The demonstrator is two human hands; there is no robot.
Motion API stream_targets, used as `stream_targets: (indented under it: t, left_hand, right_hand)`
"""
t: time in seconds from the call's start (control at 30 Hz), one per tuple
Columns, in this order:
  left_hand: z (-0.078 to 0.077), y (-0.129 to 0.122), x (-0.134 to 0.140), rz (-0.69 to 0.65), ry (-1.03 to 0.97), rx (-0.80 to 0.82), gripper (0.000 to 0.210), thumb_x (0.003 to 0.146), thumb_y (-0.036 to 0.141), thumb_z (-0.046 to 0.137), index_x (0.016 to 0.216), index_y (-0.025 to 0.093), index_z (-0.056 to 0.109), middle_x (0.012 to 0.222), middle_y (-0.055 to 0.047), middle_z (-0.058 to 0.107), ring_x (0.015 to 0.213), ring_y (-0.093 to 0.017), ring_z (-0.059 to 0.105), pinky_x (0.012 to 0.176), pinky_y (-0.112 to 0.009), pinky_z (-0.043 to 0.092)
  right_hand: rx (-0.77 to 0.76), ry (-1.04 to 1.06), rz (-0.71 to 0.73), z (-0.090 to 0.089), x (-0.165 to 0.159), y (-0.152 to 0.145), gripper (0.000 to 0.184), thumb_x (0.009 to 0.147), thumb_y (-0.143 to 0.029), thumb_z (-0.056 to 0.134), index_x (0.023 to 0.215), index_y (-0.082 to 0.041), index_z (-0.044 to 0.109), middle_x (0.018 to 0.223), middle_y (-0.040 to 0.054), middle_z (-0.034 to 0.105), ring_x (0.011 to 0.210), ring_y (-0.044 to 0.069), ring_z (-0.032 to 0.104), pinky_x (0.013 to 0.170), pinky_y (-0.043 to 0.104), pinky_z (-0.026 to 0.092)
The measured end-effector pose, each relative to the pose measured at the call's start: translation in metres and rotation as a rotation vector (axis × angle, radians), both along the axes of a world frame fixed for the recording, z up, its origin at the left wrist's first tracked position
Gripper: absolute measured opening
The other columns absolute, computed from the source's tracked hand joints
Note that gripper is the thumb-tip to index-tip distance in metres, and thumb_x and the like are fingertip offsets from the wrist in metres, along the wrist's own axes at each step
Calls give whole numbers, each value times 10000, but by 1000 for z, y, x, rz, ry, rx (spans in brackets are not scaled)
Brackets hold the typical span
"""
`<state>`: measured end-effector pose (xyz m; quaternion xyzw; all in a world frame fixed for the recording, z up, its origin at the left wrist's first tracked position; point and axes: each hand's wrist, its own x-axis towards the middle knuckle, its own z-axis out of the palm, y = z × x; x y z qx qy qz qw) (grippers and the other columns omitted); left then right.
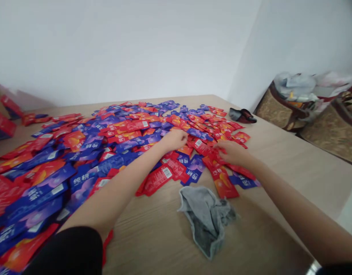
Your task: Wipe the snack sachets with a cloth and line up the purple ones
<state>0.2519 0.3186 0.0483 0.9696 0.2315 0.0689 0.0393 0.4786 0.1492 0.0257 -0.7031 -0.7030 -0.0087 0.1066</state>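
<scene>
Many flat red and purple foil packets with printed lettering lie in a wide, loose pile on the table. My left hand (175, 140) is over the middle of the pile, its fingers curled closed; whatever they grip is hidden. To its right, the fingers of my right hand (232, 152) close on the edge of a red packet (218, 154). Between my hands lies another red packet (199, 146) with a white barcode. A red-orange packet (223, 181) and a purple packet (244, 181) lie just below my right hand.
A crumpled grey cloth (204, 214) lies on the wooden table (147, 233) near me. A dark object (243, 115) rests by the far right edge. Red boxes (2, 124) stand at the left. Patterned chairs (279, 107) with plastic bags are beyond the table at right.
</scene>
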Motion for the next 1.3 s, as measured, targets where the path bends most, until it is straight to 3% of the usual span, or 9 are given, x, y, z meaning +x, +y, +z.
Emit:
stream_targets:
  t: [0.2,0.33,0.47,0.67,0.83,0.97,1.07,1.13,1.3]
  left_hand:
    - [-27,-91,96,-274,89,83,546,784,512,663,1223,190,629,1213,-106,611,1114,-271,552,898,-356,450]
    - [-39,-104,116,-226,84,164,399,879,439,561,1071,116,696,1171,-156,614,1114,-310,539,923,-427,423]
    - [-30,-96,109,-179,77,176,309,958,285,433,1063,163,696,1122,-104,649,1081,-262,567,864,-371,437]
    - [6,-101,23,-7,77,89,349,982,346,399,917,158,686,867,-73,691,803,-202,638,669,-291,429]
    - [20,-148,-106,123,76,-615,442,941,465,447,656,162,600,572,1,598,516,-120,526,503,-222,350]
    - [14,-192,-186,293,159,-932,575,943,575,376,599,165,584,529,-21,625,450,-113,502,462,-218,346]
    - [0,-219,-219,418,268,-869,527,978,473,348,641,164,611,526,-32,634,511,-143,575,507,-225,393]
    - [-9,-235,-233,494,334,-657,450,981,396,378,715,159,651,585,-52,660,597,-182,629,593,-266,446]
    - [-14,-268,-259,510,152,-3,321,957,361,495,1180,183,641,1049,-137,689,981,-299,634,854,-443,466]
  right_hand:
    - [30,42,-4,-37,40,-53,471,829,-296,599,1273,-140,605,1271,167,583,1138,280,570,990,412,449]
    - [102,44,26,-49,43,-47,397,852,-116,471,1205,-152,650,1228,135,629,1133,251,573,992,390,443]
    - [171,12,8,-40,36,-42,350,902,-112,433,1170,-146,656,1122,122,689,1049,251,615,944,382,442]
    - [193,199,88,10,-31,-48,216,952,-277,494,1047,-171,655,1018,91,706,904,219,640,739,296,442]
    - [-13,301,341,31,-129,-60,278,1001,-322,425,930,-185,656,823,30,702,732,149,624,649,253,366]
    - [-118,265,475,13,-203,-65,324,1022,-339,379,945,-190,655,806,32,704,704,140,618,631,251,345]
    - [-186,96,484,-12,-248,-70,371,1025,-385,339,1000,-199,658,774,52,705,670,171,618,602,273,335]
    - [-214,-17,477,-23,-267,-73,380,1023,-370,325,1000,-195,661,760,69,701,679,196,617,597,288,342]
    - [37,-110,420,-10,-264,-83,258,956,-334,466,1022,-170,653,1039,133,648,997,277,571,808,372,411]
